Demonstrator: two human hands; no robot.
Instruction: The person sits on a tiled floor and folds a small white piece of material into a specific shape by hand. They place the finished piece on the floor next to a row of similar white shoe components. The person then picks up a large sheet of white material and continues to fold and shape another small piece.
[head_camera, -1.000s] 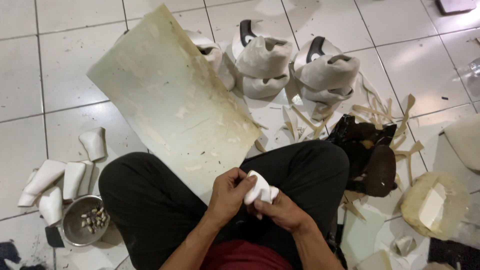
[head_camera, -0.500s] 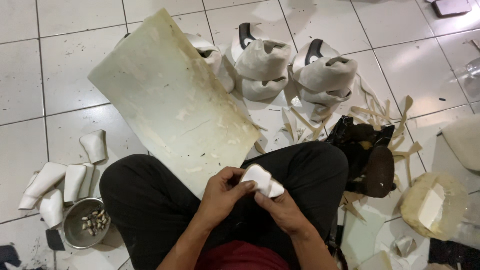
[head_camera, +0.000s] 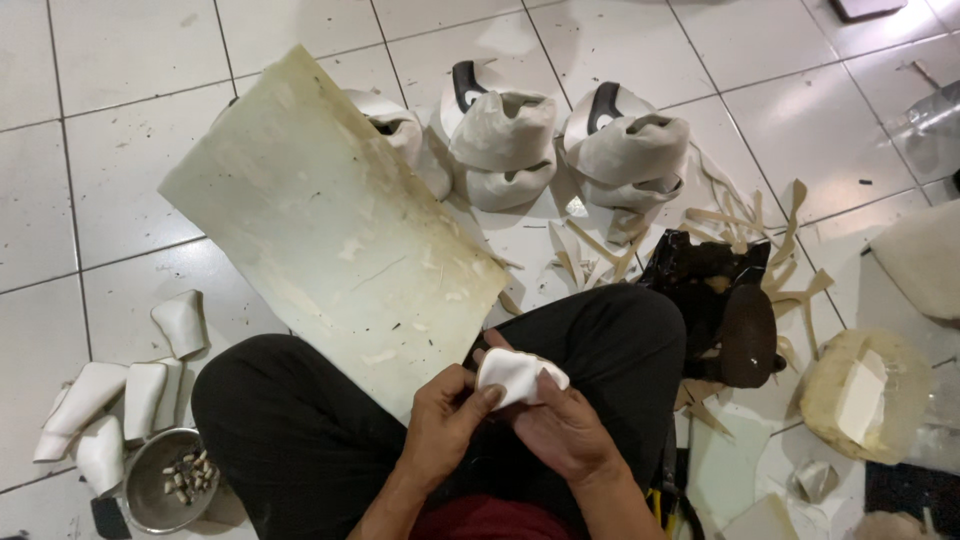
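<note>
A person seated cross-legged on a tiled floor (head_camera: 120, 130) works a small white shoe piece (head_camera: 518, 375) over the lap, the left hand (head_camera: 445, 415) pinching its near edge between thumb and fingertips while the right hand (head_camera: 565, 430) cups it from below, fingers closed round it. At the left knee a metal bowl (head_camera: 150, 490) holds small pale bits, with 4 or so similar white pieces (head_camera: 110, 400) lying loose beside it; whether those are done or waiting cannot be told. A large cream cutting board (head_camera: 330, 220), scarred and flecked, leans across the left leg. To the right sit a dark bag (head_camera: 715, 300), tan offcut strips (head_camera: 760, 230) and a yellowish sponge block (head_camera: 865, 395). Farther off, at least 4 grey-white shoe uppers (head_camera: 560, 145) stand in stacks of 2, shaped but with no soles showing, so much of the shoemaking appears to remain
</note>
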